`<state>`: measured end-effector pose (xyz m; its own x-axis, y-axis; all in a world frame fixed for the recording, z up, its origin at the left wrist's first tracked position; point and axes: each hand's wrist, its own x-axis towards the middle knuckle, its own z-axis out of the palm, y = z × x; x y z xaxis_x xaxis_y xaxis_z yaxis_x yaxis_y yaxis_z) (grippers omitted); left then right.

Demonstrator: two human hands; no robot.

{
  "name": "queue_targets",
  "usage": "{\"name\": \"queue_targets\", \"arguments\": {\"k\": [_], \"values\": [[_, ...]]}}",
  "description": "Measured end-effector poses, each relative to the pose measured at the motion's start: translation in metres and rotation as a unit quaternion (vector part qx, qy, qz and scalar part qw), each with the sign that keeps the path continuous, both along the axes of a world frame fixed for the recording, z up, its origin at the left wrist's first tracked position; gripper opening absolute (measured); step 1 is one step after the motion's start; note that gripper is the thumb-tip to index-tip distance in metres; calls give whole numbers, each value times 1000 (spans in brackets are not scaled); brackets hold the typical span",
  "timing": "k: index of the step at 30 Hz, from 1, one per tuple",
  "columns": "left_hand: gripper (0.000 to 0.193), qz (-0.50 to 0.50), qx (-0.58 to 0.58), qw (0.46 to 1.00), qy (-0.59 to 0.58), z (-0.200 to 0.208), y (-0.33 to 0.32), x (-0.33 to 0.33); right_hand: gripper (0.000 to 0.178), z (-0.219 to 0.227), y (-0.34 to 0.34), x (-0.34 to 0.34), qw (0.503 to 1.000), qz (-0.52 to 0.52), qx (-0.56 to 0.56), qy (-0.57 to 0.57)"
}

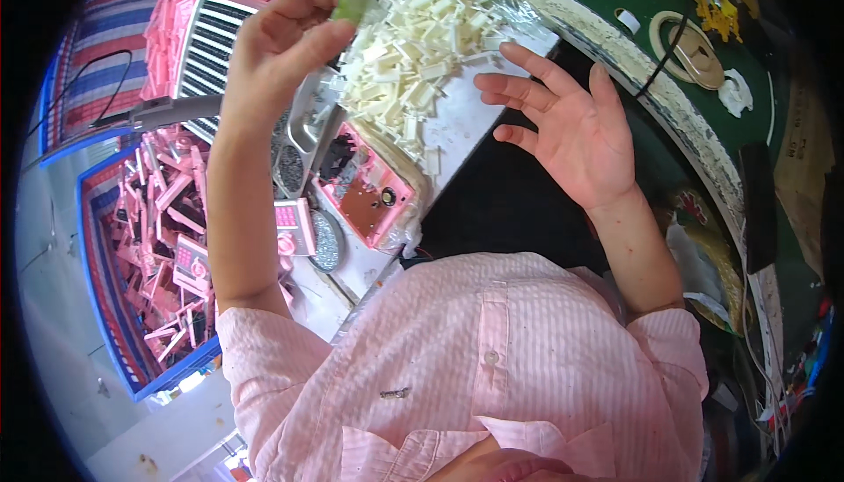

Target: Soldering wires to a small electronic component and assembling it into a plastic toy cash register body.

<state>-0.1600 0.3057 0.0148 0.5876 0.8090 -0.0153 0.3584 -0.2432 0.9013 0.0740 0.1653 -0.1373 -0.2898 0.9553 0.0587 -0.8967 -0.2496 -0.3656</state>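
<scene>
My left hand (280, 58) is raised over the far left part of the work surface, pinching a small, flat green piece (351, 7) between thumb and fingers. Its exact kind is not clear. Palm up and fingers spread, my right hand (576, 135) hovers above the dark area at the right, holding nothing. Between and below the hands lies an opened pink plastic housing (397, 190) with a brown board and a small round dark part inside. A heap of cream-white plastic pieces (400, 69) covers the table beside the left hand.
A blue-rimmed striped bin (98, 262) full of pink casings stands at the left. Behind it are more pink parts (167, 33) and a black-and-white slatted tray (211, 42). A silvery oval piece (326, 243) lies near the housing. Tape rolls (694, 55) rest on the green surface at right.
</scene>
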Motion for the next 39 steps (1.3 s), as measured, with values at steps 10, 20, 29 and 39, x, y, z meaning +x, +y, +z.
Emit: {"name": "queue_targets", "arguments": {"k": [10, 20, 29, 39], "values": [[40, 18, 11, 1000, -2, 84, 33, -42, 62, -11, 0, -4, 999, 5, -8, -37], [39, 18, 30, 999, 9, 96, 12, -19, 30, 11, 20, -15, 970, -64, 105, -211], [33, 28, 54, 997, 50, 76, -19, 21, 52, 58, 48, -31, 957, -95, 176, -212], [37, -57, 324, 927, 178, 28, -22, 37, 62, 52, 42, -34, 991, -19, 113, -65]]}}
